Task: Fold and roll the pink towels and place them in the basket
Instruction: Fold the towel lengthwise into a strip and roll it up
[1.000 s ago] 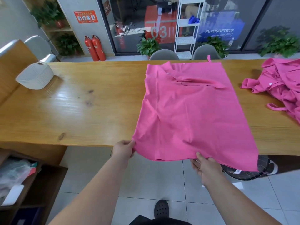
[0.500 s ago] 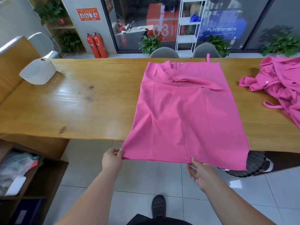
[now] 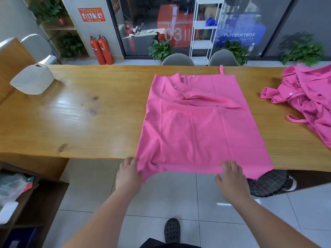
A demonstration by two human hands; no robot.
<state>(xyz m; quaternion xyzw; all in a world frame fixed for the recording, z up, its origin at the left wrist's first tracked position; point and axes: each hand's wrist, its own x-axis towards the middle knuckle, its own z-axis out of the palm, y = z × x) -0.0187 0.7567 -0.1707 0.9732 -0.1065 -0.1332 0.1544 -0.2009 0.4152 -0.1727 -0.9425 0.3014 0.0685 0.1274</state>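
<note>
Nearby, left hand (image 3: 128,173) pinching pink towel (image 3: 198,129) corner, thumb hidden, right hand (image 3: 232,178) fingers spread.

Pink pile (image 3: 308,97) cut by right edge, basket (image 3: 33,81) interior unseen

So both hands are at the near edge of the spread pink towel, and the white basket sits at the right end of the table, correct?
No: the head view shows the white basket at the left end of the table, not the right. The left hand and right hand are at the near edge of the spread pink towel.
</note>
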